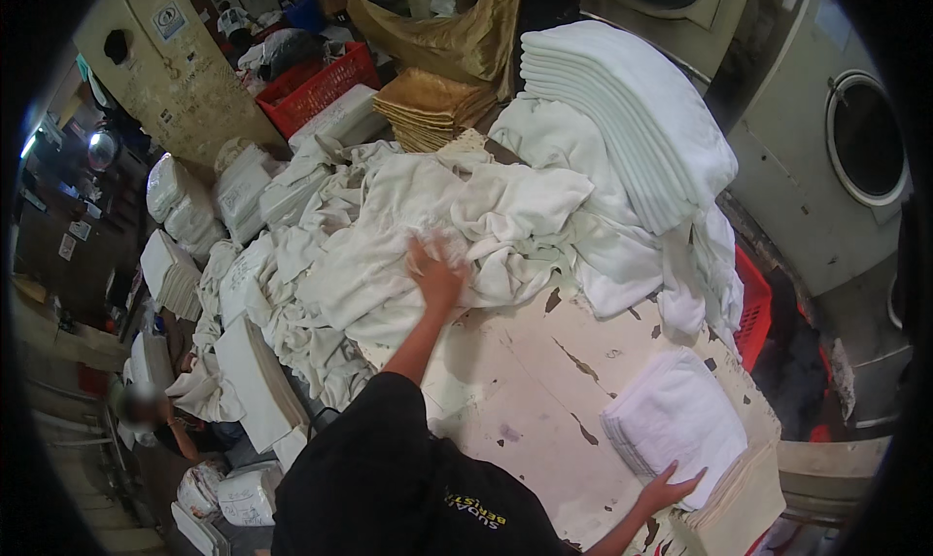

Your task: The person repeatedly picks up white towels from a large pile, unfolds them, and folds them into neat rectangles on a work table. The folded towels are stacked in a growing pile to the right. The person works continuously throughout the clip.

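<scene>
My left hand (437,275), blurred, is over the heap of loose white towels (393,213), its fingers spread; whether it touches the cloth I cannot tell. At the lower right, my right hand (667,490) rests against the near edge of a stack of folded white cloths (678,417), thumb and fingers apart. That stack lies beside a pile of cream folded cloths (743,498) at the table's edge. A tall stack of folded white towels (627,111) leans on the far right part of the heap.
The worn table top (525,388) has peeling patches. Folded gold cloths (430,108) and a red plastic crate (321,89) stand beyond the heap. Wrapped bundles (182,199) line the left. A co-worker (182,425) is at the lower left. Front-loading machines (867,137) stand at right.
</scene>
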Tool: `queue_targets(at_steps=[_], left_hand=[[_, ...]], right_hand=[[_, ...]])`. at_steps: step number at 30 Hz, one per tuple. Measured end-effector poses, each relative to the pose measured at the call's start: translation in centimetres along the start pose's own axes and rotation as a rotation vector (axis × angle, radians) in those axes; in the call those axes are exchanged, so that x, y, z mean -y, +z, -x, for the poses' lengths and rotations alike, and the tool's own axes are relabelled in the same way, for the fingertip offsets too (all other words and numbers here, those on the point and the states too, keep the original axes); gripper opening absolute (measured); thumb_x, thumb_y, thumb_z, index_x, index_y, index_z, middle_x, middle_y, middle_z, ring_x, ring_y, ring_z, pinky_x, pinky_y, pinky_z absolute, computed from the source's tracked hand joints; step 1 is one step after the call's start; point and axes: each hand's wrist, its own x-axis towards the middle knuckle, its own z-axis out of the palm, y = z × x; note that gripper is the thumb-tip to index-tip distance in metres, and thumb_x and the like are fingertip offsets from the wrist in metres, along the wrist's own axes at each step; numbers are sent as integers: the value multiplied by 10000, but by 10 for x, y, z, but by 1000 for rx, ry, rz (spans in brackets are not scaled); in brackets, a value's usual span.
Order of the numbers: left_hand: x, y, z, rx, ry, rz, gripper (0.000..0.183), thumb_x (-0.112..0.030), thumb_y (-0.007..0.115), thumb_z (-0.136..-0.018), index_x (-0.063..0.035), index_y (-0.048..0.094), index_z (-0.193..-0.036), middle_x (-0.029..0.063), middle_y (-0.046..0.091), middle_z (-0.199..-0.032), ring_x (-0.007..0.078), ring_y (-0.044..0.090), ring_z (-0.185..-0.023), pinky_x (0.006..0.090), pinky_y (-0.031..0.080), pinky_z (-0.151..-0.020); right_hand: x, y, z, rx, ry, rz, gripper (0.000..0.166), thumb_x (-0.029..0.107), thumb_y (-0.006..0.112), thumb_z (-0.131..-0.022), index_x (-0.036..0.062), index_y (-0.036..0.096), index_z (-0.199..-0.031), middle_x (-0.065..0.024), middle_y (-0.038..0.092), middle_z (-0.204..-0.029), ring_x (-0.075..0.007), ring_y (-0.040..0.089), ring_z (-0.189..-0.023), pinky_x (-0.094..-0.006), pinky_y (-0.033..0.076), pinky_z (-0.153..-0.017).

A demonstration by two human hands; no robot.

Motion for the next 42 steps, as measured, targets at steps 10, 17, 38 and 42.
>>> queue_targets(at_steps=[10,17,38,42], left_hand=[[131,-62,-112,319,-283,103,395,-354,663,-830,-38,633,-1065,186,632,-1179,344,613,-1096,534,485,-818],[93,-151,-6,747,442,733,558,-238,644,-859,-28,517,-1360,232,669,-1093,386,643,-1023,473,490,-898],[233,-190,-4,566,303,849,320,-78,655,-756,-78,562,-1062,170,632,-977,370,618,-985,466,497,-833],[228,-240,-73,391,269,989,466,-42,675,-768,-129,569,-1213,143,656,-1154,378,631,-1044,435,504,-884]], right_hand=[[151,15,111,292,60,-322,704,34,594,-912,98,257,-1527,-182,393,-1485,-349,466,-1281,-453,455,-974],[344,30,194,724,-287,-597,876,18,719,-757,123,290,-1514,-217,328,-1526,-400,394,-1350,-534,389,-1049],[505,-26,146,553,-1047,-833,326,187,735,-805,40,445,-782,-146,652,-854,-310,647,-834,-399,516,-774],[526,-90,106,379,-1118,-966,278,231,625,-902,57,438,-793,-151,620,-812,-337,639,-863,-526,515,-842]])
